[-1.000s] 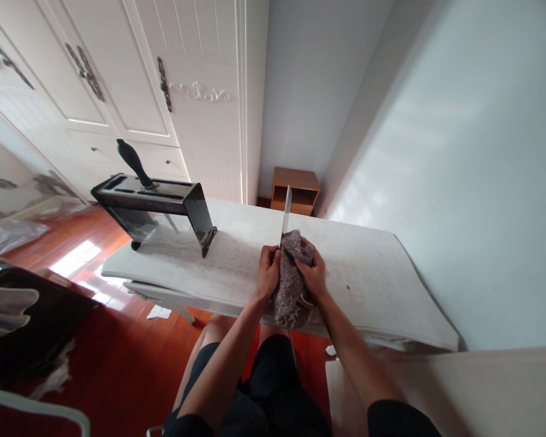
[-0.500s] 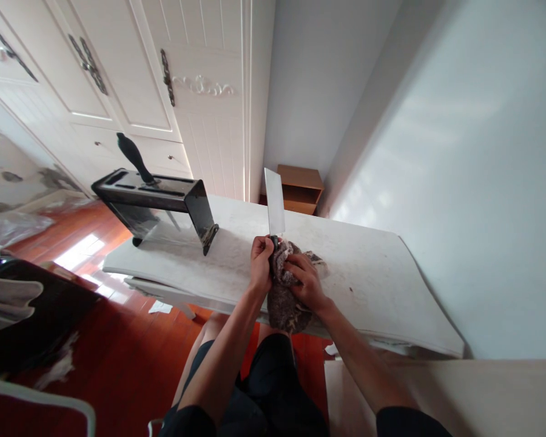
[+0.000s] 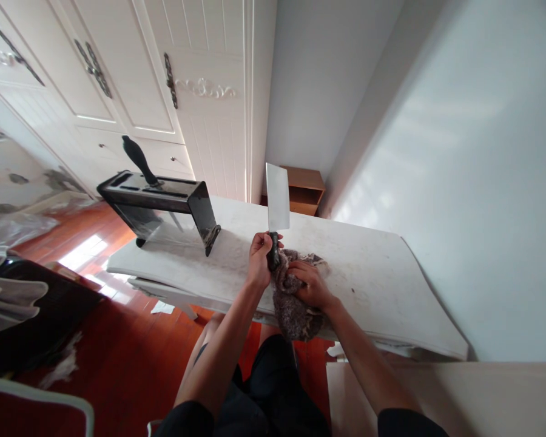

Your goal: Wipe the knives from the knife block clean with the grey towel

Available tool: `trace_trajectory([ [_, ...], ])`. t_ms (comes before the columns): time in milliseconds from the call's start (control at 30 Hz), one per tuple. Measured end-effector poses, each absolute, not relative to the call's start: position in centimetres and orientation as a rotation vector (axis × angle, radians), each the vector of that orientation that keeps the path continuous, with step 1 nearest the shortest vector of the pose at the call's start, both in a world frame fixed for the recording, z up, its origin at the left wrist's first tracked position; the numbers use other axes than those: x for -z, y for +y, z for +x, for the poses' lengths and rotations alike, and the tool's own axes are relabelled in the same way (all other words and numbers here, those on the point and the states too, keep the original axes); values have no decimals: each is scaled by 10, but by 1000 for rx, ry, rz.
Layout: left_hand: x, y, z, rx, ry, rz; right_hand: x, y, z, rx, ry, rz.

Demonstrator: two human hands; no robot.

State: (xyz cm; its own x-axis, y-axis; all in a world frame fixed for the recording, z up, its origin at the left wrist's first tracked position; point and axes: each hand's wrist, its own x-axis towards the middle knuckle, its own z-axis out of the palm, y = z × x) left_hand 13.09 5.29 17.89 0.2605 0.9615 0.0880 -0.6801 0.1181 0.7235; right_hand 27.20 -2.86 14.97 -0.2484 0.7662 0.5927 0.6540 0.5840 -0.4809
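Note:
A cleaver with a broad, pale metal blade points up and away from me over the table. My left hand is wrapped round its black handle. Bunched in my right hand is a brown, patterned cloth, which hangs down over the table's near edge. The cloth lies close by the lower end of the handle, and the blade is free of it. Left of my hands stands a black knife block with an open frame, and one black-handled knife sits in a slot of it.
The white table runs sideways before me, up to the wall on the right. Behind it stand a white wardrobe and a small brown shelf. A pale board is at the lower right, a dark case at the left.
The cleaver's blade has turned to show more of its flat face. My right hand and the cloth have moved slightly down and right, baring more of the handle.

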Motion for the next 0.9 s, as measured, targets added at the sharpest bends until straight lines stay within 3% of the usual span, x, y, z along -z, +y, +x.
trace_trajectory([
  [200,-174,52,133,-1248,453,768,-144,-24,277,-471,-1303,-1283],
  [333,-165,45,142,-1271,530,826,-141,-24,276,-490,-1084,-1313],
  [633,-153,37,148,-1257,768,972,-133,-19,272,-341,-1492,-1218],
  [900,-160,47,149,-1274,683,781,-137,-20,278,-217,-1852,-1188],
])
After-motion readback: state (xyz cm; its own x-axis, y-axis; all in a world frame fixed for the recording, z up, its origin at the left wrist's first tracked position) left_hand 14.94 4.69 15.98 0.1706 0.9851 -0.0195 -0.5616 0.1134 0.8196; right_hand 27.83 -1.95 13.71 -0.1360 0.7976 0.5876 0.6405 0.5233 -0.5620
